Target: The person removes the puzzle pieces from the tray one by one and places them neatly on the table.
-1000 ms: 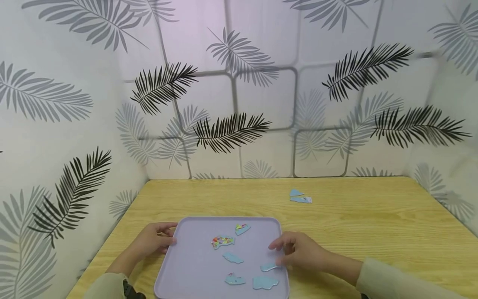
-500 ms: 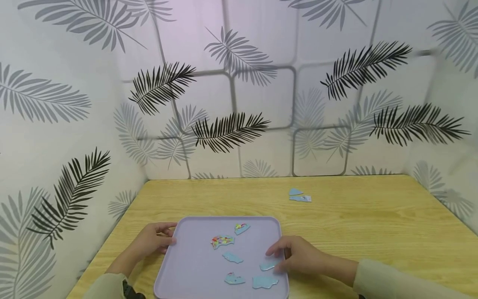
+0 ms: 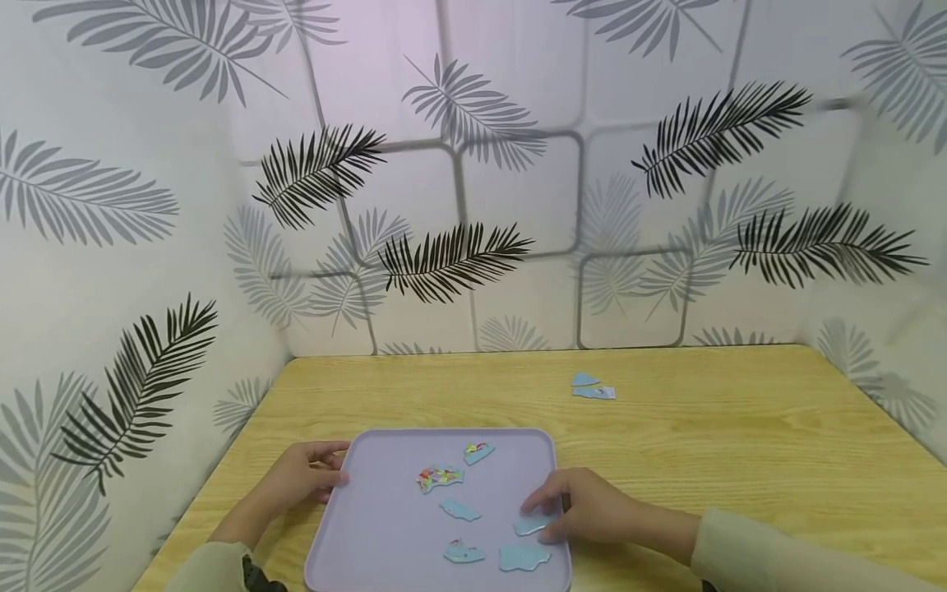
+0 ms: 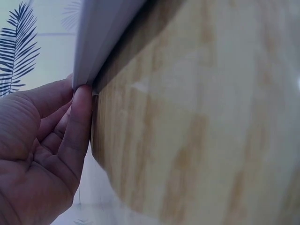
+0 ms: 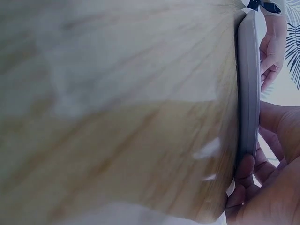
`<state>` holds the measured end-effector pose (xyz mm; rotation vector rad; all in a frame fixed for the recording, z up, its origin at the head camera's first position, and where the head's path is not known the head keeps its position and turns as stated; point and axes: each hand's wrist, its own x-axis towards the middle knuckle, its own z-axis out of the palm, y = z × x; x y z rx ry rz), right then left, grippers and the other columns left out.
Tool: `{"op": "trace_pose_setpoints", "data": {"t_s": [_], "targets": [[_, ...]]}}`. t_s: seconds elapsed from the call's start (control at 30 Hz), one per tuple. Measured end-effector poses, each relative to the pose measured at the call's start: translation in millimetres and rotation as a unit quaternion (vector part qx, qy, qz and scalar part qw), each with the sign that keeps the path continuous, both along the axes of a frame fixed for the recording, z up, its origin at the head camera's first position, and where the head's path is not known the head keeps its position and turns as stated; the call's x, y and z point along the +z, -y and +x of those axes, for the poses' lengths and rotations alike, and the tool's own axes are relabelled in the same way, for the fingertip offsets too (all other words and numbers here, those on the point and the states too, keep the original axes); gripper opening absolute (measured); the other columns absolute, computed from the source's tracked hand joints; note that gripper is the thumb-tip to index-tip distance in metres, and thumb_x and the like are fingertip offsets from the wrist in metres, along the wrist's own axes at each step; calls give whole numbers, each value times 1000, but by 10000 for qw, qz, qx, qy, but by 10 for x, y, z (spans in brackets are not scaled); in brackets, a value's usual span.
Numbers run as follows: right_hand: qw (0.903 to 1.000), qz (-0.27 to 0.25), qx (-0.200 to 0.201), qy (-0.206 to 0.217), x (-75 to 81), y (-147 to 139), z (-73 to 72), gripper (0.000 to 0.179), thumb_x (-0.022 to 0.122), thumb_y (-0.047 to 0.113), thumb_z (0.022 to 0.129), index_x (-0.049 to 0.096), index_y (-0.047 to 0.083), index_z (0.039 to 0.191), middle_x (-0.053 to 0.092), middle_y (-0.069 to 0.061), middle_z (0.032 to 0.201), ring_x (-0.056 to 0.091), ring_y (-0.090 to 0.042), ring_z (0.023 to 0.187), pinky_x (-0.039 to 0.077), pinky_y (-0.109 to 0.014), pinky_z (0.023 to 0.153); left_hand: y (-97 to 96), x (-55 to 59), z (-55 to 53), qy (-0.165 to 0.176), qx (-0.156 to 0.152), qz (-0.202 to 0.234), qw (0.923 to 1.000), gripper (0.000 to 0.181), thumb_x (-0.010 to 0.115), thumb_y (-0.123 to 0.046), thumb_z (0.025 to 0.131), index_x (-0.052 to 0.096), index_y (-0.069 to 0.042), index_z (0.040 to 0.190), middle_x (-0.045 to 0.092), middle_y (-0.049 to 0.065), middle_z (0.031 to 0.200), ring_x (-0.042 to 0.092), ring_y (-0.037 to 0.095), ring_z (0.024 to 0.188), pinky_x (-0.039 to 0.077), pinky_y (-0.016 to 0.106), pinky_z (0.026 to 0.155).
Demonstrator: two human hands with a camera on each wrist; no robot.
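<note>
In the head view my left hand (image 3: 302,477) is at the left rim of a lilac tray (image 3: 370,526), its thumb and fingers pinching the edge; the left wrist view shows fingertips (image 4: 83,96) against the rim. Reaching over the right rim, my right hand (image 3: 588,503) has index finger and thumb at opposite edges of a light blue puzzle piece (image 3: 531,524). Its other fingers (image 5: 245,169) touch the tray's outer side. Just below lies another blue piece (image 3: 524,559). Several more stand to the left, including a piece with multicoloured patches (image 3: 440,477).
Two light blue pieces, one triangular (image 3: 584,379) and one strip-like (image 3: 593,393), lie on the wooden table (image 3: 725,427) beyond the tray. A leaf-patterned wall (image 3: 518,288) stands behind and at both sides.
My right index finger has come down and inward to the blue piece's far edge, and the piece has shifted very slightly away. My left hand stays at the tray's rim.
</note>
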<state>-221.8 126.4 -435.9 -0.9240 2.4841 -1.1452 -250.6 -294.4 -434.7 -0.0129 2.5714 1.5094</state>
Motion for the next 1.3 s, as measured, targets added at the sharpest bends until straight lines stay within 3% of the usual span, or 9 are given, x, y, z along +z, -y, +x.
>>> {"op": "trace_pose_setpoints", "data": {"t_s": [0.23,1.3], "targets": [[9996,146,-77,227,13,13,4,25,76,22,67,70,27,91,56,7,77,47,-13,73,42,-24,61,-12,2,-1,-13,8,-24,10000,55,73,-8,70,52,-2,121,52,11,89,56,18,70,52,32,56],[9994,99,-119,303,35,26,18,19,74,18,68,71,22,86,58,9,71,50,-10,68,45,-23,59,21,-27,6,-74,-204,92,9997,54,71,-8,73,50,0,122,52,12,90,57,19,73,52,33,58]]}}
